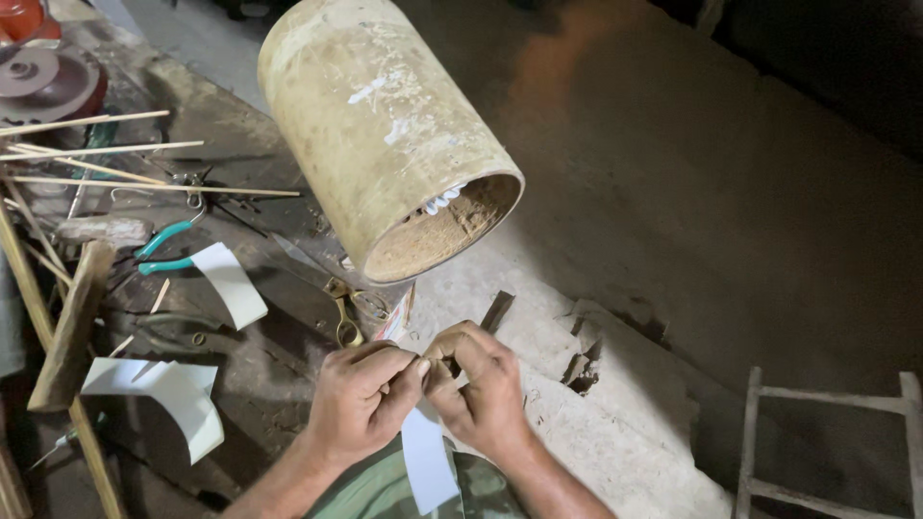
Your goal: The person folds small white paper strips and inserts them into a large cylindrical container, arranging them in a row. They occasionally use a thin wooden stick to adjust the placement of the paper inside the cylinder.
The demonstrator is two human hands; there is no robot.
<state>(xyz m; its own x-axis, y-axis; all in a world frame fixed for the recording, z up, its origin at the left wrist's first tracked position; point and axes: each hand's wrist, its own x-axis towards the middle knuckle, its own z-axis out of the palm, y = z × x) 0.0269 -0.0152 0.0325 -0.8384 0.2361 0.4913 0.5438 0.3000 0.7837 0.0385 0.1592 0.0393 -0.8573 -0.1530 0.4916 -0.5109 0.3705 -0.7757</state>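
Head view shows both hands meeting low in the middle of the picture, over the person's lap: the left hand (pixel 361 399) and the right hand (pixel 481 384) are pressed close, thumbs and fingertips pinched together on the top of a white strip of card (pixel 426 459) that hangs down between the wrists. Each hand's grip is narrow and closed on that strip; a thin dark sliver (pixel 496 312) pokes up just behind the right hand's knuckles, and whether it is held or merely lies on the slab behind cannot be told. Judging from how things lie, the work is somewhere in its middle: two other curved white pieces, one (pixel 231 282) beside the teal-handled pliers (pixel 162 248) and a larger one (pixel 173 392) nearer the person, already lie cut on the dark desk (pixel 260 384), while the strip in hand looks plain and unfinished below the fingers. A pair of brass-handled scissors (pixel 332 288) lies set down just beyond the hands, thin bamboo sticks (pixel 115 165) lie unused at the far left, and a big worn cylinder (pixel 385 135) lies tipped on its side above, its open end toward the hands.
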